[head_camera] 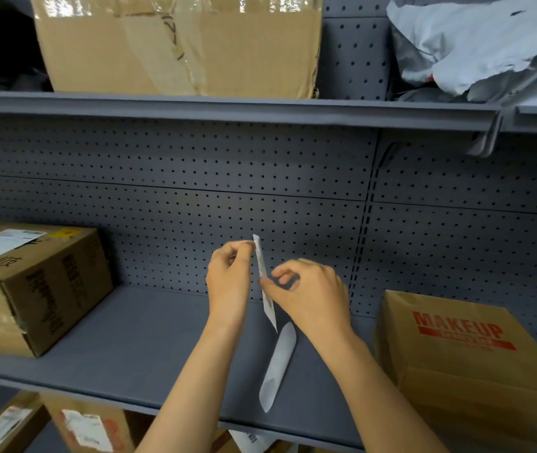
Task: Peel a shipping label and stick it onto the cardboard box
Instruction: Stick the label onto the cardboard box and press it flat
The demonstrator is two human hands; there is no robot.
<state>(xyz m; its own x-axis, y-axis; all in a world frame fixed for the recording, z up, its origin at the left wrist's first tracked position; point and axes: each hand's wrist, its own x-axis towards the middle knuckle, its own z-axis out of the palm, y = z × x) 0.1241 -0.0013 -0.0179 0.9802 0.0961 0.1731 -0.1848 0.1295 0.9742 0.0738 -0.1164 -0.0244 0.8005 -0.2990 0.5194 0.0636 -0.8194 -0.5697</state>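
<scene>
Both hands' fingers pinching upright shipping label point(263, 276) (edge-on, long axis vertical), left hand point(229, 282) top, right hand point(309, 295) middle

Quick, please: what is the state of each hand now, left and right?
Left hand: closed, pinching the top of the shipping label.
Right hand: closed, fingertips pinching the label lower down; backing strip hangs below.
</scene>
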